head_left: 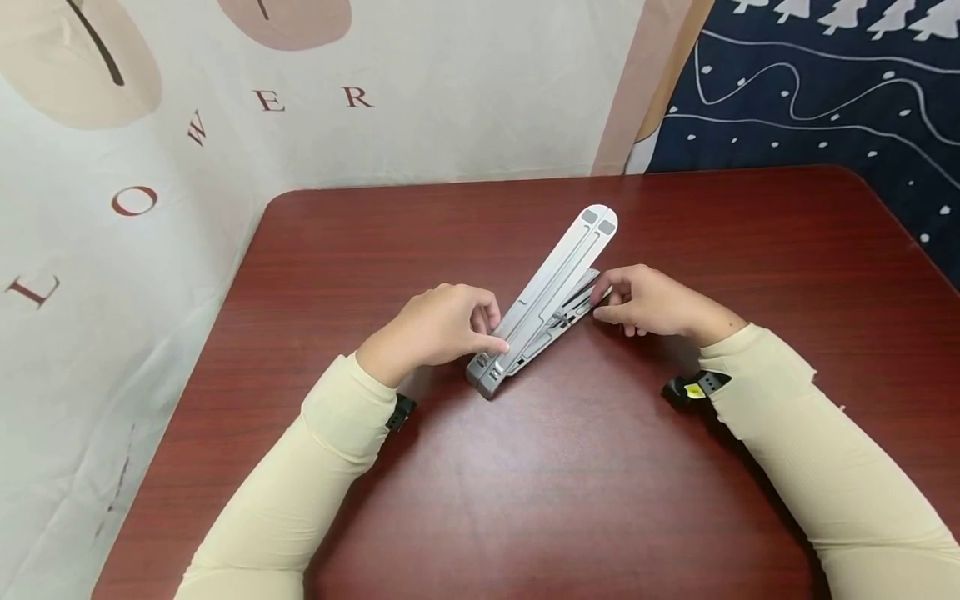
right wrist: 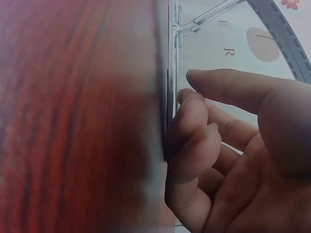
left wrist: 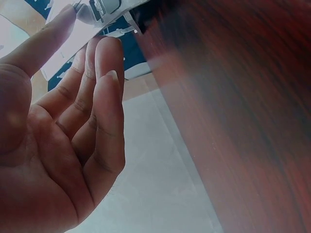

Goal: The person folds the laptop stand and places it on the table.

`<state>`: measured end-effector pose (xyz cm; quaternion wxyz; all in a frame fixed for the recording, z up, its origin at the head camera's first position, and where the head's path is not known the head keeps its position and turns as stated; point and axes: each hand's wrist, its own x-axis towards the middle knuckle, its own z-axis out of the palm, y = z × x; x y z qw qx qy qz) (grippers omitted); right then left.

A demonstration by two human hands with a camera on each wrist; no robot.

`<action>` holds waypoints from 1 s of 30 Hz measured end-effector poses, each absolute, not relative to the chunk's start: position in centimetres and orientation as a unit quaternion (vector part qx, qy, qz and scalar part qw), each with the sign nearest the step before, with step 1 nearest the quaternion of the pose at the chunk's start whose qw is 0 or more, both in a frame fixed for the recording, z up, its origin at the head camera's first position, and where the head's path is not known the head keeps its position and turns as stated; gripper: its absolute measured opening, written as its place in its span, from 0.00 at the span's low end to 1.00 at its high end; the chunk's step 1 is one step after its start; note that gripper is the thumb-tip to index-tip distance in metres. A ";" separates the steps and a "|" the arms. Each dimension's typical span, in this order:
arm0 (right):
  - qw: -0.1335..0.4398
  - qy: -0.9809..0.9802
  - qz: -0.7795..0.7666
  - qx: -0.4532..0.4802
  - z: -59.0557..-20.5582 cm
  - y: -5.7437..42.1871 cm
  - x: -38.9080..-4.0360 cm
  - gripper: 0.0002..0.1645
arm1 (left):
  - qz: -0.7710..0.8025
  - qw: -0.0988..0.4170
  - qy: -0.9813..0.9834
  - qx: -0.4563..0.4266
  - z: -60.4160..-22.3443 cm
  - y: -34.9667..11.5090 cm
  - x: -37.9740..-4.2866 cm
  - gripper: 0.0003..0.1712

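Sleeves nearest; hands touch metal stand, side edges of table well away.

Pale yellow sleeves, long, lightly creased. Black device at each wrist; the right one bears a yellow patch.

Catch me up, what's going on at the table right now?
A person is handling a silver folding stand on the dark red table. It is partly open, its upper bar raised above the lower bar in a narrow wedge. The left-hand grip is near the grey end, thumb on the metal. The right-hand grip is at the lower bar's far end; how firmly it holds, I can't tell.
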<state>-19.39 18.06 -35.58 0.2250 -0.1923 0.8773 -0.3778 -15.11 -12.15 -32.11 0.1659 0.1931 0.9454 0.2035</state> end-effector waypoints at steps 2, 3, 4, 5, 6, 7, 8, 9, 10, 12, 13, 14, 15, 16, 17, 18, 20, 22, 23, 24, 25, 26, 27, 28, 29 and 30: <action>0.227 0.878 -0.375 -0.191 -35.8 18.1 -19.5 0.11 | 0.204 0.166 0.945 0.193 -32.1 -12.1 -15.1 0.17; 0.228 0.878 -0.374 -0.190 -35.8 18.1 -19.5 0.11 | 0.204 0.166 0.945 0.193 -32.0 -12.1 -15.1 0.17; 0.228 0.879 -0.374 -0.191 -35.9 18.1 -19.5 0.11 | 0.204 0.165 0.945 0.193 -32.0 -12.1 -15.1 0.17; 0.228 0.879 -0.373 -0.191 -35.9 18.2 -19.6 0.11 | 0.203 0.165 0.945 0.194 -32.0 -12.1 -15.1 0.17; 0.228 0.879 -0.373 -0.192 -35.9 18.2 -19.6 0.11 | 0.203 0.166 0.945 0.195 -32.0 -12.0 -15.1 0.17; 0.227 0.879 -0.373 -0.193 -36.0 18.2 -19.6 0.11 | 0.202 0.165 0.945 0.195 -32.0 -12.0 -15.1 0.17; 0.225 0.879 -0.373 -0.194 -36.0 18.1 -19.6 0.11 | 0.202 0.165 0.945 0.195 -32.0 -12.0 -15.2 0.17; 0.224 0.879 -0.373 -0.196 -36.0 18.1 -19.6 0.11 | 0.202 0.165 0.945 0.196 -32.0 -12.0 -15.2 0.17; 0.222 0.878 -0.374 -0.198 -35.9 18.1 -19.5 0.12 | 0.203 0.165 0.945 0.197 -32.0 -12.0 -15.2 0.17; 0.223 0.878 -0.374 -0.199 -35.9 18.1 -19.5 0.12 | 0.203 0.165 0.945 0.196 -32.1 -12.0 -15.2 0.17; 0.223 0.878 -0.374 -0.199 -35.9 18.0 -19.5 0.13 | 0.203 0.165 0.945 0.195 -32.1 -12.1 -15.1 0.17; 0.224 0.878 -0.374 -0.198 -35.9 18.0 -19.5 0.13 | 0.204 0.166 0.945 0.194 -32.1 -12.1 -15.1 0.17; 0.226 0.878 -0.374 -0.198 -35.8 17.9 -19.4 0.13 | 0.204 0.166 0.945 0.193 -32.1 -12.1 -15.1 0.17; 0.227 0.877 -0.374 -0.197 -35.8 17.9 -19.4 0.14 | 0.205 0.166 0.945 0.192 -32.1 -12.1 -15.0 0.17; 0.229 0.877 -0.373 -0.197 -35.7 17.8 -19.4 0.14 | 0.206 0.166 0.945 0.190 -32.1 -12.1 -15.0 0.17; 0.229 0.877 -0.373 -0.197 -35.7 17.8 -19.4 0.14 | 0.207 0.166 0.945 0.190 -32.1 -12.1 -15.0 0.17; 0.232 0.877 -0.372 -0.196 -35.6 17.8 -19.4 0.15 | 0.208 0.165 0.945 0.191 -32.1 -12.1 -15.0 0.17; 0.233 0.878 -0.371 -0.195 -35.7 17.8 -19.4 0.16 | 0.209 0.165 0.945 0.192 -32.1 -12.1 -15.0 0.17; 0.233 0.878 -0.371 -0.194 -35.7 17.8 -19.4 0.16 | 0.209 0.165 0.944 0.194 -32.1 -12.1 -14.9 0.17; 0.234 0.878 -0.370 -0.192 -35.7 17.8 -19.4 0.15 | 0.208 0.165 0.944 0.195 -32.0 -12.1 -14.9 0.17; 0.234 0.879 -0.370 -0.190 -35.8 17.9 -19.4 0.15 | 0.208 0.165 0.944 0.196 -32.0 -12.0 -14.9 0.17; 0.234 0.879 -0.370 -0.189 -35.8 17.9 -19.4 0.15 | 0.207 0.166 0.944 0.196 -32.0 -12.0 -14.9 0.17; 0.233 0.880 -0.369 -0.189 -35.8 17.9 -19.4 0.15 | 0.206 0.166 0.944 0.195 -32.0 -12.0 -14.9 0.17; 0.233 0.880 -0.368 -0.188 -35.9 17.9 -19.3 0.14 | 0.204 0.166 0.945 0.195 -32.0 -12.0 -14.9 0.17; 0.232 0.880 -0.368 -0.189 -35.9 18.0 -19.3 0.14 | 0.203 0.166 0.945 0.196 -32.0 -11.9 -14.9 0.17; 0.232 0.881 -0.367 -0.188 -35.9 18.0 -19.3 0.13 | 0.202 0.166 0.945 0.196 -32.0 -11.9 -14.9 0.17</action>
